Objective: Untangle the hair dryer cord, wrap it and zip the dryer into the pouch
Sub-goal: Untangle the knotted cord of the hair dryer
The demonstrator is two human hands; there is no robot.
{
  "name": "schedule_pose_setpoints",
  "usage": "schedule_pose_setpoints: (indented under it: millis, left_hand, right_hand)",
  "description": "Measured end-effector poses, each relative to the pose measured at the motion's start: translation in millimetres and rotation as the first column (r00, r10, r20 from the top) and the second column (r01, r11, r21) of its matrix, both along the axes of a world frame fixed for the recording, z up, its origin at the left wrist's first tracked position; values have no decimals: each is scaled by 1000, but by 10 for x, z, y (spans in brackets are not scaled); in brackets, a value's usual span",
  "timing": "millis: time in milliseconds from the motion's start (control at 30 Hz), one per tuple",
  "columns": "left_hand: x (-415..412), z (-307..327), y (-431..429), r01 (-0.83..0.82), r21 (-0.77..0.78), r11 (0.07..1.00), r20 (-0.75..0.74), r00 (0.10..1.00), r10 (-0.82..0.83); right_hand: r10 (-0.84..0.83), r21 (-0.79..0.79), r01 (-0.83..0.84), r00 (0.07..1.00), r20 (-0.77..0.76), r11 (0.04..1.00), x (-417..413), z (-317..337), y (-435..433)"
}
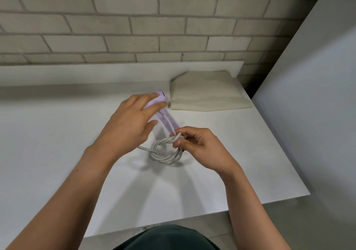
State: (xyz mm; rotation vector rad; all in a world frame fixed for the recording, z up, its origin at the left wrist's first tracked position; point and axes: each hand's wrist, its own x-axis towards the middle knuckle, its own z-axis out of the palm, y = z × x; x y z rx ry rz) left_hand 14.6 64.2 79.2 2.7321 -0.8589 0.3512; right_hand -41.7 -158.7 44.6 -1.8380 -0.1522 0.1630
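A lilac hair dryer (169, 121) lies on the white table (57, 134), its head under my left hand (133, 122), whose straight fingers rest on it. Its grey cord (163, 151) is coiled and knotted just below the handle. My right hand (200, 145) pinches the top of the coil between thumb and fingers. One loose strand runs left under my left wrist. A beige fabric pouch (208, 92) lies flat behind the dryer, at the back right of the table.
A brick wall (134, 24) stands behind the table. A grey panel (317, 95) rises along the right side. The table's right edge and front edge are close to my arms.
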Motion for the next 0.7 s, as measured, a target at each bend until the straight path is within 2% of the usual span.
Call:
schedule_pose_setpoints:
  millis: [67,133,200,333,400,467,600,700]
  left_hand:
    - [23,40,-32,170,117,978,21,985,-173]
    - [35,44,-87,236,155,959,57,967,-247]
    - [22,89,-106,168,136,976,61,982,-178]
    - [-26,67,-91,-120,55,991,38,992,118]
    - [-3,60,-55,-272,-66,960,-58,961,269]
    - [50,22,-9,-372,-130,919,-146,924,354]
    - [62,-49,38,-408,-51,911,-198,899,392]
    - [29,-17,32,-247,-79,966,-130,963,235]
  right_hand:
    - [11,-8,-11,1000,5,1000,9,17,6]
    - [14,-18,-14,1000,19,1000,20,28,4]
    - [0,-5,0,1000,26,1000,27,20,1]
    - [-42,68,40,999,20,997,27,-17,-19]
    - [-49,75,48,999,16,996,7,-41,-26]
    - [-55,80,54,998,15,995,-9,-59,-32]
    - [-37,49,37,999,-9,998,-11,-40,-27]
    - [-18,-21,18,1000,-19,1000,-5,-33,-16]
